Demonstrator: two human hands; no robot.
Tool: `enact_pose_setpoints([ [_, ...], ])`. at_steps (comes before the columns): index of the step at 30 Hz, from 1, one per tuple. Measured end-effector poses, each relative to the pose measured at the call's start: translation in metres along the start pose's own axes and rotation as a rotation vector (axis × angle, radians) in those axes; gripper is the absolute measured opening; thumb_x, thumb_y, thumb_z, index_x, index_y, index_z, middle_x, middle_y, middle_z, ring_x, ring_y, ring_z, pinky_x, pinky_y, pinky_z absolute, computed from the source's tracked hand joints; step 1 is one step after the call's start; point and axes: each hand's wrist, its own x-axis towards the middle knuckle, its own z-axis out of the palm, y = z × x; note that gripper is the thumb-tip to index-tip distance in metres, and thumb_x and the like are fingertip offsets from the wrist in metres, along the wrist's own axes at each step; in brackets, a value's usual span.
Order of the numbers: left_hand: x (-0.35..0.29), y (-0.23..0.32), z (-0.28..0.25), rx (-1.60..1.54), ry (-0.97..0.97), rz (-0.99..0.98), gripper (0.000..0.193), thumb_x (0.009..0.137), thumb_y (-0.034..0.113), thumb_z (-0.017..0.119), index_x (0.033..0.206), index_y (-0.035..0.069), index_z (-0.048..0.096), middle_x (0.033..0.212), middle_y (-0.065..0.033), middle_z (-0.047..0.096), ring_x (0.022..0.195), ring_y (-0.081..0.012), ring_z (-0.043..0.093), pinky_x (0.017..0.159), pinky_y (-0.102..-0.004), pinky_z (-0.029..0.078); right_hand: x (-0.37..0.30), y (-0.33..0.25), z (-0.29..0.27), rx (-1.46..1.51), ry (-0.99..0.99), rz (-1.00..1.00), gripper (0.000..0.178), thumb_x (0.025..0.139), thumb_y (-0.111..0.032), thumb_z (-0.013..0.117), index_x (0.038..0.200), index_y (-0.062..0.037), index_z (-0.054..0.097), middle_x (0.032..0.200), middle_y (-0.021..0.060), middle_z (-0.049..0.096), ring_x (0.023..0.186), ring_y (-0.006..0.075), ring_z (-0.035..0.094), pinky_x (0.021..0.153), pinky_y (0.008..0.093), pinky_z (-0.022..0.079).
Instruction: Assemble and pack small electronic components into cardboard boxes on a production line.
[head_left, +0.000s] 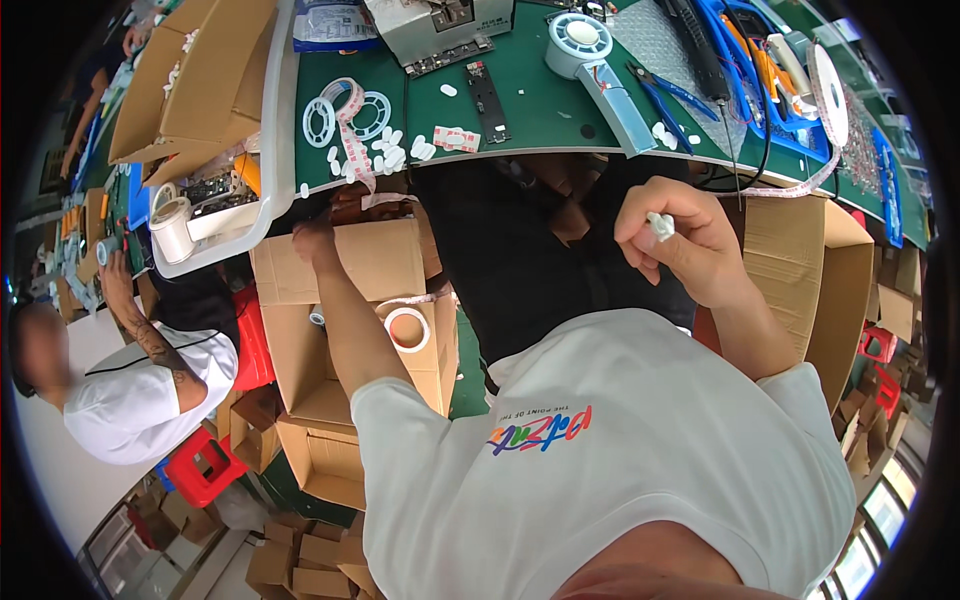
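Note:
In front of my chest, my right hand (685,240) is closed, with a small white piece (661,226) held between thumb and fingers. I cannot make out what kind of piece it is. My left hand (315,242) reaches toward the shaded table edge, above an open cardboard box (340,262) and beside a clear plastic bin (276,190). Its fingers are mostly hidden in shadow. On the green table (545,110) lie white oval pads (393,157), a red-and-white tape strip (354,150) with pale blue reel rings (320,122), and a narrow black circuit board (487,102).
A grey metal device (440,35), a small blower (578,42) with a blue duct, blue-handled pliers (660,100) and a black electric screwdriver (697,50) occupy the table. A blue tray (735,60) holds tools. Cardboard boxes (790,260) stand right; another person (150,380) sits left.

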Motion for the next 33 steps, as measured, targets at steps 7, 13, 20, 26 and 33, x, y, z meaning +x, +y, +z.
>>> enact_pose_setpoints([
  [7, -0.203, 0.006, -0.155, -0.685, -0.616, 0.587, 0.014, 0.094, 0.01, 0.064, 0.082, 0.003, 0.068, 0.065, 0.0, 0.056, 0.059, -0.0088, 0.047, 0.056, -0.0219, 0.039, 0.024, 0.015, 0.001, -0.007, 0.008, 0.187, 0.013, 0.097, 0.0, 0.064, 0.108, -0.0018, 0.07, 0.095, 0.0078, 0.069, 0.072, 0.0097, 0.057, 0.058, 0.0211, 0.046],
  [13, -0.362, 0.073, -0.233, -1.355, -0.516, 0.82, 0.019, 0.079, -0.004, 0.078, 0.097, 0.001, 0.074, 0.09, -0.0056, 0.068, 0.069, -0.012, 0.055, 0.061, -0.0239, 0.043, 0.029, 0.017, 0.011, -0.189, -0.095, 0.265, 0.01, 0.096, 0.0, 0.065, 0.105, -0.0014, 0.07, 0.085, 0.0065, 0.07, 0.064, 0.0088, 0.056, 0.055, 0.0207, 0.046],
  [20, -0.367, 0.082, -0.223, -1.276, -0.331, 1.207, 0.034, 0.077, -0.009, 0.078, 0.109, 0.002, 0.076, 0.099, -0.0103, 0.071, 0.078, -0.0175, 0.061, 0.065, -0.0259, 0.049, 0.021, -0.003, 0.015, 0.067, -0.064, 0.283, 0.007, 0.094, -0.001, 0.07, 0.101, 0.0005, 0.068, 0.07, 0.0087, 0.07, 0.048, 0.0094, 0.052, 0.044, 0.0193, 0.042],
  [26, -0.4, 0.098, -0.225, -1.244, -0.336, 1.274, 0.028, 0.081, -0.006, 0.079, 0.108, 0.001, 0.077, 0.101, -0.0117, 0.075, 0.08, -0.0221, 0.067, 0.069, -0.0273, 0.053, 0.0, 0.01, 0.005, 0.368, 0.088, 0.221, 0.012, 0.093, -0.005, 0.072, 0.097, -0.0006, 0.063, 0.07, 0.0118, 0.068, 0.044, 0.0091, 0.049, 0.038, 0.0185, 0.034],
  [33, -0.383, 0.098, -0.239, -1.041, 0.328, 1.326, 0.021, 0.082, -0.008, 0.075, 0.101, -0.001, 0.076, 0.103, -0.0125, 0.077, 0.084, -0.0245, 0.071, 0.074, -0.0314, 0.058, 0.004, -0.006, 0.025, 0.22, 0.111, 0.123, 0.015, 0.093, -0.005, 0.071, 0.108, -0.0011, 0.07, 0.072, 0.0064, 0.066, 0.053, 0.0092, 0.045, 0.049, 0.0206, 0.036],
])
